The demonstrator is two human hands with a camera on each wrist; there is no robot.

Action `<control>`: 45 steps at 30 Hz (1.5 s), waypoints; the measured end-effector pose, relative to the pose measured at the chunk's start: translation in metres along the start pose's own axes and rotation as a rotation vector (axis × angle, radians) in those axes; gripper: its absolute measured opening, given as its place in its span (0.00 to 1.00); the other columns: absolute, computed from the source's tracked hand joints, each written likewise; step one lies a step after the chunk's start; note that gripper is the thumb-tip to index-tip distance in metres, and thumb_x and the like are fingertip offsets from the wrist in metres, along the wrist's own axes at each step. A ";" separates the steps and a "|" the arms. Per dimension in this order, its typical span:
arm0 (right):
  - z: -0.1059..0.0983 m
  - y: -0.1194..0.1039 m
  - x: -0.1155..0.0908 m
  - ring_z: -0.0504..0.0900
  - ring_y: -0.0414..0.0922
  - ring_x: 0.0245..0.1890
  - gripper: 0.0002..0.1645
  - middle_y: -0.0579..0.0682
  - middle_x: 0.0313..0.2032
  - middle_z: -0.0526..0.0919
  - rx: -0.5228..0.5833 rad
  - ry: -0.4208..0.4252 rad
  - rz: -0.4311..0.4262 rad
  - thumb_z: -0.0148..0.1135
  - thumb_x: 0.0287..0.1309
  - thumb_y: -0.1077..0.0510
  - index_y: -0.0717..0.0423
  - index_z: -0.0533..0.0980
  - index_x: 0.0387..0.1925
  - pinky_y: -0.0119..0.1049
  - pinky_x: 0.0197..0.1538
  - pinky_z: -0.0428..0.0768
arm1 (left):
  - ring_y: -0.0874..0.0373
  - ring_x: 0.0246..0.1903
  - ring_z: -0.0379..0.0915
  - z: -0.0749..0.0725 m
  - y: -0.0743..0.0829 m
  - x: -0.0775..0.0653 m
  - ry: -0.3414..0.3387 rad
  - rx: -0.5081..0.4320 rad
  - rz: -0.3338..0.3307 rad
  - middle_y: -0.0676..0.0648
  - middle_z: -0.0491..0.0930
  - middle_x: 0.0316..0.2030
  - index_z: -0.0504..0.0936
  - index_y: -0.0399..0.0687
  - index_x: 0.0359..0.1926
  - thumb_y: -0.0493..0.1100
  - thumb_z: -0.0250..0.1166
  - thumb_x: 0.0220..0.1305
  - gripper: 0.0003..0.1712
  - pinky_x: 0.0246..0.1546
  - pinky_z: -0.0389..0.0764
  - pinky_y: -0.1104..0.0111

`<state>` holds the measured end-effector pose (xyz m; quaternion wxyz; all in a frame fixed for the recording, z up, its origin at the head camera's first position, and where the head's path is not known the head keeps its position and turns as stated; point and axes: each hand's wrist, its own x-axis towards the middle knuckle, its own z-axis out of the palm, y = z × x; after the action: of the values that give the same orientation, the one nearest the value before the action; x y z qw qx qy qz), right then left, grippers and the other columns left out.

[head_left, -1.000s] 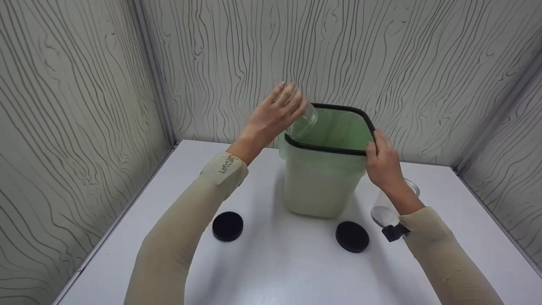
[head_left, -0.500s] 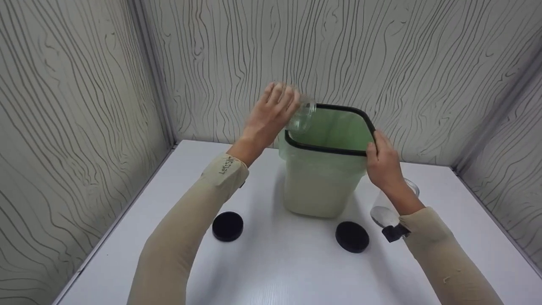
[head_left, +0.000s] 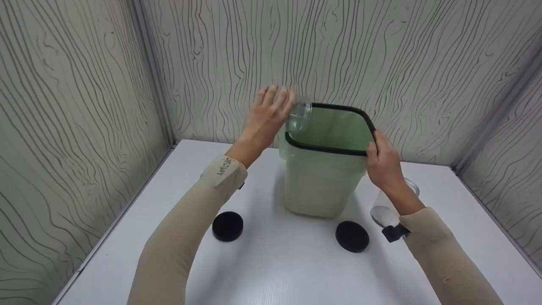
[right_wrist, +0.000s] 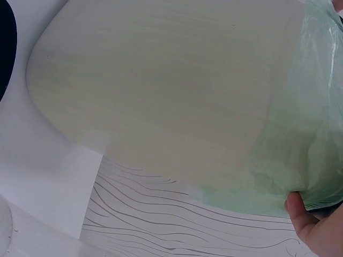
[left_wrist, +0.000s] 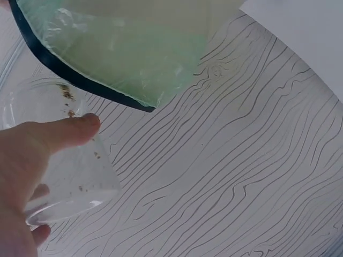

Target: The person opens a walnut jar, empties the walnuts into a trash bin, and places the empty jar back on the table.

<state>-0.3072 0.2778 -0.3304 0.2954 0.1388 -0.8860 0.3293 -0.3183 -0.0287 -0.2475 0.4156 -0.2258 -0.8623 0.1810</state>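
Observation:
My left hand [head_left: 271, 110] grips a clear jar [head_left: 300, 115], tipped on its side with its mouth at the left part of the bin's rim. In the left wrist view brown specks cling inside the jar [left_wrist: 80, 171], and the thumb lies along its wall. The pale bin [head_left: 319, 186] stands on the table, lined with a green bag [head_left: 338, 127] folded over under a black rim ring [head_left: 330, 149]. My right hand [head_left: 384, 163] holds the bin's right rim, thumb on the near side. The right wrist view shows that thumb against the bag [right_wrist: 289, 155].
Two black lids [head_left: 228, 226] lie on the white table [head_left: 271, 271], one on each side in front of the bin. A second clear jar [head_left: 385, 214] stands behind my right wrist, partly hidden. Patterned walls [head_left: 237, 51] enclose the table at the back and sides.
My left hand has shifted a little left, and the jar has turned from mouth-down over the bag to lying nearly level. The right hand and bin have stayed put.

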 end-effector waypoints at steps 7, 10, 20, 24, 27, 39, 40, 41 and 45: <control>0.001 0.001 0.000 0.59 0.62 0.65 0.31 0.67 0.64 0.61 0.008 0.006 -0.014 0.35 0.71 0.53 0.71 0.58 0.66 0.56 0.63 0.57 | 0.44 0.62 0.59 0.006 -0.003 -0.005 0.020 -0.056 -0.030 0.41 0.66 0.62 0.61 0.41 0.66 0.38 0.68 0.54 0.40 0.64 0.58 0.56; 0.001 0.002 0.000 0.58 0.62 0.65 0.31 0.67 0.65 0.61 0.009 0.000 -0.010 0.35 0.71 0.54 0.71 0.57 0.66 0.56 0.64 0.57 | 0.43 0.62 0.59 0.007 -0.006 -0.009 -0.016 -0.199 -0.119 0.40 0.66 0.62 0.60 0.40 0.67 0.46 0.70 0.53 0.44 0.64 0.57 0.55; 0.000 0.002 0.000 0.58 0.62 0.65 0.30 0.68 0.64 0.61 0.017 0.003 -0.003 0.35 0.71 0.55 0.72 0.57 0.66 0.56 0.64 0.56 | 0.44 0.60 0.61 0.020 -0.010 -0.026 -0.122 -0.656 -0.394 0.40 0.67 0.61 0.58 0.39 0.68 0.59 0.74 0.45 0.55 0.61 0.62 0.54; 0.000 0.002 0.000 0.54 0.63 0.67 0.31 0.70 0.66 0.57 0.014 -0.005 0.000 0.35 0.71 0.55 0.74 0.56 0.66 0.55 0.66 0.54 | 0.47 0.61 0.61 0.025 -0.012 -0.036 -0.115 -0.830 -0.501 0.41 0.66 0.62 0.58 0.40 0.68 0.59 0.76 0.42 0.57 0.61 0.61 0.55; 0.000 0.002 0.000 0.54 0.62 0.67 0.32 0.69 0.66 0.57 0.013 -0.008 0.003 0.34 0.71 0.53 0.73 0.55 0.67 0.55 0.66 0.54 | 0.48 0.59 0.63 0.031 -0.012 -0.044 -0.066 -0.943 -0.569 0.43 0.68 0.60 0.59 0.41 0.68 0.57 0.77 0.41 0.57 0.58 0.64 0.54; -0.001 0.001 -0.001 0.55 0.61 0.67 0.32 0.69 0.66 0.58 0.010 0.009 -0.007 0.35 0.71 0.53 0.73 0.56 0.66 0.54 0.66 0.54 | 0.51 0.59 0.64 0.052 0.000 -0.071 -0.011 -1.195 -0.736 0.45 0.68 0.61 0.57 0.48 0.69 0.53 0.77 0.43 0.55 0.55 0.68 0.52; -0.001 0.001 -0.001 0.55 0.61 0.67 0.32 0.69 0.66 0.58 0.013 0.009 -0.008 0.35 0.71 0.53 0.73 0.56 0.66 0.54 0.66 0.54 | 0.51 0.59 0.63 0.052 0.001 -0.073 -0.018 -1.219 -0.747 0.44 0.67 0.61 0.56 0.49 0.70 0.53 0.76 0.43 0.55 0.56 0.68 0.52; -0.001 0.000 0.000 0.55 0.62 0.67 0.32 0.69 0.66 0.58 0.013 0.007 -0.008 0.35 0.71 0.53 0.73 0.56 0.66 0.54 0.66 0.54 | 0.51 0.60 0.62 0.053 0.002 -0.074 -0.022 -1.243 -0.757 0.44 0.66 0.62 0.55 0.49 0.70 0.52 0.76 0.44 0.56 0.56 0.68 0.52; -0.001 0.000 0.001 0.54 0.62 0.67 0.33 0.70 0.66 0.57 0.015 -0.001 -0.003 0.35 0.71 0.52 0.73 0.56 0.67 0.54 0.66 0.53 | 0.51 0.61 0.60 0.058 0.005 -0.081 -0.028 -1.340 -0.782 0.43 0.64 0.63 0.53 0.48 0.70 0.50 0.76 0.45 0.56 0.56 0.67 0.53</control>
<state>-0.3072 0.2782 -0.3290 0.2945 0.1427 -0.8834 0.3355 -0.3184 -0.0754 -0.3353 0.2133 -0.1060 -0.8099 -0.5360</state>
